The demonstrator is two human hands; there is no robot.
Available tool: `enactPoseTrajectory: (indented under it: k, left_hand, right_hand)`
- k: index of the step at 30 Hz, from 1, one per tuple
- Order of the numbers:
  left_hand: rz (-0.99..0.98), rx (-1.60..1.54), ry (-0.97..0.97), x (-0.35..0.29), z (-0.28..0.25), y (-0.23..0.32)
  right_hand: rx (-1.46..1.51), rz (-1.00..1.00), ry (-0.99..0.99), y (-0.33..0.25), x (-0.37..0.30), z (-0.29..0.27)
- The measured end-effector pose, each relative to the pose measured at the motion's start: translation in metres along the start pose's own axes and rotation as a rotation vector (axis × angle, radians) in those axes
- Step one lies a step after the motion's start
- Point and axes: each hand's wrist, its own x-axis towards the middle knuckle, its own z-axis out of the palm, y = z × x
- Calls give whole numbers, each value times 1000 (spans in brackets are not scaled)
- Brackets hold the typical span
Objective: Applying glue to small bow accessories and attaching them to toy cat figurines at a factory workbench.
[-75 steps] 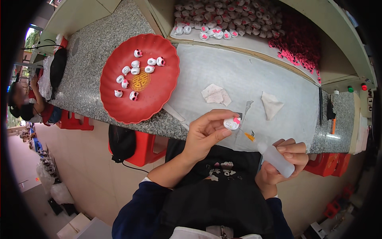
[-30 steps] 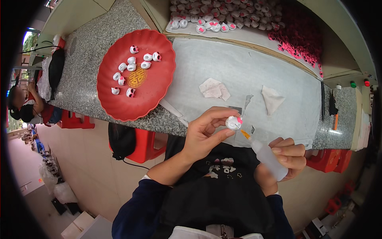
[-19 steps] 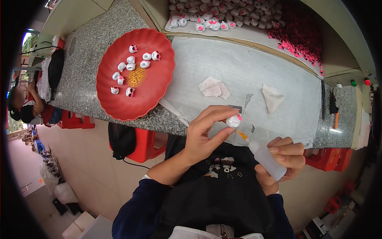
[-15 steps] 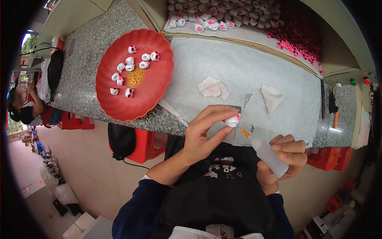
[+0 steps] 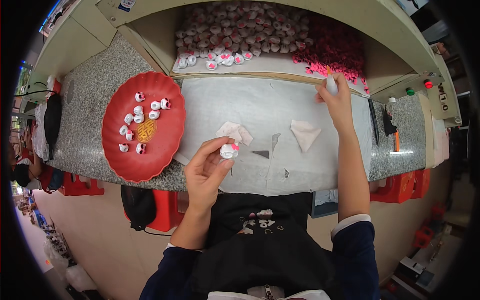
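My left hand (image 5: 206, 172) holds a small white figure with pink marks (image 5: 229, 150) between thumb and fingertips, just above the near edge of the counter. My right hand (image 5: 336, 97) is stretched far forward over the pale work mat (image 5: 280, 107), gripping a small white glue bottle (image 5: 331, 84) with an orange tip, right at the heap of small pink parts (image 5: 332, 50) on the shelf. A red scalloped plate (image 5: 165, 145) at the left carries several finished white and pink figures.
A large heap of white figures (image 5: 225, 42) fills the back shelf. Two crumpled tissues (image 5: 235, 132) (image 5: 304, 134) lie on the mat. An orange-handled tool (image 5: 396, 140) rests at the right. Red stools (image 5: 400, 185) stand under the granite counter (image 5: 90, 85).
My right hand has gone from beside the left hand near my body out to the pink parts at the back. The left hand keeps the figure, now slightly lower and to the left.
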Motion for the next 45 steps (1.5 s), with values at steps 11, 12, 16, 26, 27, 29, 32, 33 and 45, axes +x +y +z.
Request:
enactPoseTrajectory:
  k: [11, 12, 16, 26, 27, 29, 32, 33, 45]
  left_hand:
    - [-36, 5, -26, -1, -2, -3]
    - [-27, 2, -34, 0, -2, -3]
    - [-46, -17, -17, -2, 3, -4]
    - [90, 154, -117, -6, 12, -11]
    - [104, 203, -120, -6, 12, -11]
    - [116, 254, -129, -7, 12, -9]
    - [216, 427, -154, -8, 12, -8]
    - [229, 456, -161, -8, 13, -6]
    - [191, 308, -192, -10, 15, -9]
  right_hand:
    - [-698, -375, 73, 16, 42, 16]
    - [-665, -498, 77, 18, 41, 16]
    - [-340, -263, -6, 5, 14, 10]
    - [646, 124, -343, -47, -128, 51]
    - [652, 126, -337, -47, -131, 54]
    - [708, 180, -391, -47, -136, 59]
    - [648, 160, -418, -52, -137, 59]
    - [647, 161, -415, -52, -137, 59]
    - [596, 139, -336, -47, -140, 66]
